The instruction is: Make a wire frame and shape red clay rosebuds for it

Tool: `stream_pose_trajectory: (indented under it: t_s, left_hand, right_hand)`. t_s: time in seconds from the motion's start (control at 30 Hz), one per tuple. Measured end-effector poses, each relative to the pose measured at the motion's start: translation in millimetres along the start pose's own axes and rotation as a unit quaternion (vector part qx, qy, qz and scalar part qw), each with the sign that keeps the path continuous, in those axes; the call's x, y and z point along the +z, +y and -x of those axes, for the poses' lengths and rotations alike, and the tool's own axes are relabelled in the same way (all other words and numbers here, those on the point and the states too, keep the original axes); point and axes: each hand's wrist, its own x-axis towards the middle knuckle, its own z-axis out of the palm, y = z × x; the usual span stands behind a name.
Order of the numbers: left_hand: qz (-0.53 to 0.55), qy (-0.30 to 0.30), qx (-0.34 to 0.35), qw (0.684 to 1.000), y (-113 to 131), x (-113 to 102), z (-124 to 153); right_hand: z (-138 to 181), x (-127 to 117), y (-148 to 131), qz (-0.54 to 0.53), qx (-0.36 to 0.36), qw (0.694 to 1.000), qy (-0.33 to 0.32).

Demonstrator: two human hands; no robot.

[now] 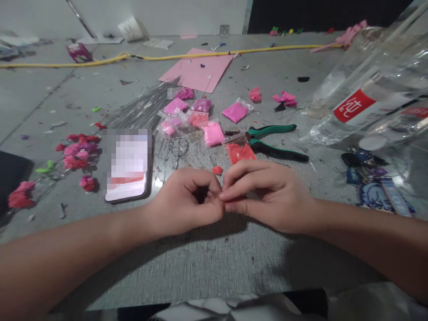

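Observation:
My left hand (192,198) and my right hand (267,194) meet at the near middle of the table, fingertips pressed together. Between them a sliver of red modelling clay (225,203) shows; most of it is hidden by the fingers. Both hands are closed in a pinch on it. Just beyond the fingertips lies a small red clay lump (217,170). A red clay packet (240,153) sits behind my right hand, beside pliers (274,142) with green and black handles. A round wire frame (179,146) rests beyond my left hand.
A phone (129,165) lies left of my hands, near pink and red clay flowers (80,151). Several pink clay packets (214,133), thin wires (140,104) and pink paper (197,69) lie farther back. Clear bottles (357,107) stand right, near keychains (364,160). A yellow cord (187,55) crosses the back.

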Motion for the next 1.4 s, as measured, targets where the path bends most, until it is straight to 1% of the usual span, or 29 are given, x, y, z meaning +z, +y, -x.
stream_pose_trajectory:
  t_s: [0.07,0.17,0.27,0.37,0.43,0.5,0.57,0.63,0.67,0.73,0.8,0.87,1.03,1.1,1.17,1.23,1.3,1.33,1.4]
  left_hand:
    - [-0.035,0.006,0.028,0.999,0.9,0.4,1.4]
    - [-0.067,0.021,0.057,0.996,2.8,2.2,3.7]
    - [-0.074,0.037,0.08,0.993,3.8,4.0,5.3]
    - [-0.053,0.042,0.073,0.995,2.7,3.9,5.6]
    - [-0.032,0.054,0.058,0.996,1.7,3.0,5.0]
    - [-0.003,0.074,0.045,0.996,1.2,2.1,4.0]
    - [0.034,0.08,0.028,0.996,1.6,1.8,2.8]
    - [0.068,0.063,0.008,0.996,2.3,2.3,1.8]
    - [0.08,0.049,-0.003,0.996,2.6,2.7,1.4]
    - [0.095,0.026,-0.021,0.995,2.7,3.4,1.4]
    - [0.1,0.018,-0.034,0.994,2.1,3.9,1.9]
    - [0.096,0.02,-0.041,0.994,1.4,4.0,2.6]
    - [0.052,0.023,-0.033,0.998,0.1,1.8,1.6]
    - [0.002,0.032,-0.018,0.999,-1.3,-0.1,0.2]
    - [-0.088,0.047,0.014,0.995,-3.3,-2.4,-1.3]
    - [-0.202,0.046,0.074,0.975,-5.6,-4.8,-2.4]
    - [-0.299,0.018,0.133,0.945,-7.5,-7.0,-2.8]
    - [-0.333,-0.003,0.151,0.931,-8.2,-7.9,-2.6]
    - [-0.371,-0.04,0.159,0.914,-9.3,-9.0,-1.7]
  right_hand:
    - [-0.3,0.8,-1.2,-0.065,0.063,0.996,0.001]
    - [-0.8,2.6,1.0,-0.185,0.141,0.973,0.005]
    - [-0.8,4.2,6.3,-0.281,0.164,0.945,0.0]
    - [0.0,4.9,10.7,-0.312,0.181,0.933,0.012]
    - [0.8,4.5,11.4,-0.302,0.205,0.93,0.037]
    - [1.2,3.2,9.9,-0.265,0.198,0.942,0.061]
    - [1.3,0.9,6.9,-0.178,0.133,0.972,0.073]
    - [1.3,-1.8,3.9,-0.055,0.04,0.996,0.053]
    - [1.4,-3.0,3.1,0.006,-0.001,0.999,0.034]
    - [1.9,-4.6,2.9,0.097,-0.061,0.993,-0.002]
    - [2.4,-5.2,4.7,0.148,-0.088,0.985,-0.016]
    - [2.8,-5.1,6.9,0.17,-0.1,0.98,-0.007]
    - [3.2,-4.9,6.5,0.187,-0.103,0.977,0.017]
    - [3.3,-4.5,4.3,0.182,-0.078,0.98,0.027]
    - [3.5,-3.4,2.9,0.167,-0.036,0.984,0.047]
    - [3.8,-1.8,3.4,0.143,0.009,0.987,0.075]
    - [4.3,0.2,5.9,0.118,0.047,0.987,0.102]
    - [4.5,1.1,7.5,0.107,0.062,0.986,0.112]
    - [4.9,2.7,10.5,0.091,0.085,0.984,0.128]
